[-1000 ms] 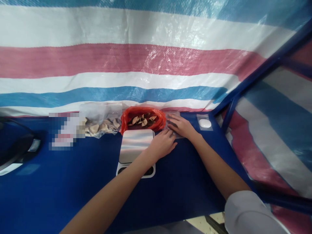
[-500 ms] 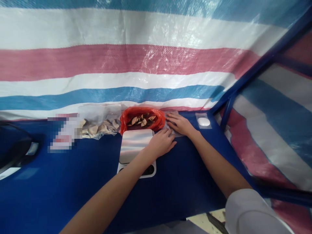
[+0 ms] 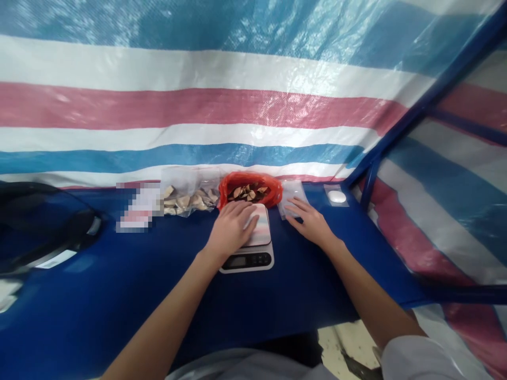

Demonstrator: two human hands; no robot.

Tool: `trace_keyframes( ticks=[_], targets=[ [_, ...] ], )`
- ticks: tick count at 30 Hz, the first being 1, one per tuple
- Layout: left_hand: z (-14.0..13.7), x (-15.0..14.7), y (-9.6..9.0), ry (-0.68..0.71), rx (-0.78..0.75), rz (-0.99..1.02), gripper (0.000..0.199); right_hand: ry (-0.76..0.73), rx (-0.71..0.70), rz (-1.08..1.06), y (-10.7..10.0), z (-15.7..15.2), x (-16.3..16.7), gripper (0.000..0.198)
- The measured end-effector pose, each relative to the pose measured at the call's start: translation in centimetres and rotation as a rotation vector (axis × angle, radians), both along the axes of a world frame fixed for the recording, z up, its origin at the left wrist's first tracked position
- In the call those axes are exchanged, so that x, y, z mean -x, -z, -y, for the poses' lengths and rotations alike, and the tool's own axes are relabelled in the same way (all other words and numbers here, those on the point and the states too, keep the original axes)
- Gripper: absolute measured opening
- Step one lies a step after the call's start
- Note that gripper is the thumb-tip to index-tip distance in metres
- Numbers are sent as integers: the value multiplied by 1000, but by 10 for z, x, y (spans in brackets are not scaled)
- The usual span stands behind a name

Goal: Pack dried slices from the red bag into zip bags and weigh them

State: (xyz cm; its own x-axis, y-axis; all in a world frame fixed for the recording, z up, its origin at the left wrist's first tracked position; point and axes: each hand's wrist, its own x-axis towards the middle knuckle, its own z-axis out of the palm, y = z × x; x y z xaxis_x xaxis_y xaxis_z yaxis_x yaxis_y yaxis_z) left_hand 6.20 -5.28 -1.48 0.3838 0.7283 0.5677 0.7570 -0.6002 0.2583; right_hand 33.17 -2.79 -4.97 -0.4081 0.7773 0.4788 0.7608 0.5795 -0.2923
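My left hand (image 3: 232,228) is open over the left part of a small white kitchen scale (image 3: 261,227), its fingers reaching toward a red plastic bag. I cannot tell whether it touches the plate. The dark display panel of the scale faces me. Just behind the scale, the red plastic bag (image 3: 273,196) stands with its mouth wide, and dried brown slices (image 3: 249,193) lie inside. My right hand (image 3: 311,221) is open with fingers spread, at the near edge of a stack of clear plastic bags (image 3: 291,192). Neither hand holds anything.
Left of the red bag lies a clear bag of pale dried pieces (image 3: 190,202). A small clear packet with a white oval thing (image 3: 336,197) is at the right. A black cabled object (image 3: 59,237) lies far left on the blue table (image 3: 150,295). Striped sheeting (image 3: 198,108) hangs behind.
My left hand has moved left from beside the clear bags to above the scale. My right hand has drawn back slightly toward me, spreading its fingers. The view has shifted left.
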Motion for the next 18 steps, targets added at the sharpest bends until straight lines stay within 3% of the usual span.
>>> trace_keyframes(
  ticks=[5,8,13,18],
  targets=[
    [15,65,16,-181,18,74,34,81,1,108,13,20,15,34],
    [22,92,30,-217,60,34,40,98,19,150,18,22,21,37],
    [29,104,44,-245,136,-112,48,109,74,215,23,23,23,42],
    [30,100,46,-286,191,-239,53,121,98,272,24,24,24,44]
  ],
)
